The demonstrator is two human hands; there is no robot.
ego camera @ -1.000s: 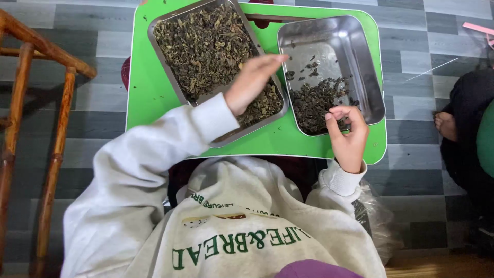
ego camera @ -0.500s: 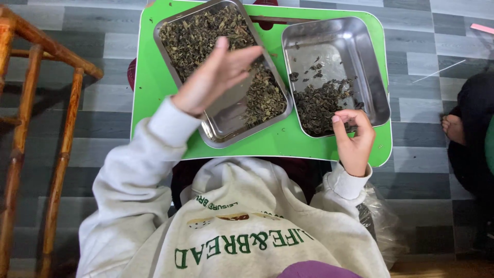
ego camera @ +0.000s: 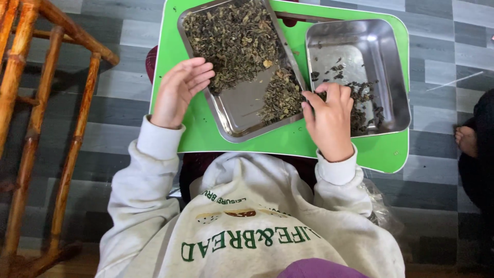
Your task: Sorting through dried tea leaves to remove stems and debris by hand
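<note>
Since half a second ago the left hand has drawn back to the left tray's rim, open, fingers loosely curled, holding nothing. Dried leaves fill that tray's far end. Right hand now pinches leaves at the divide beside the right tray. Sorting seems underway; next calls for a fine pinch.
</note>
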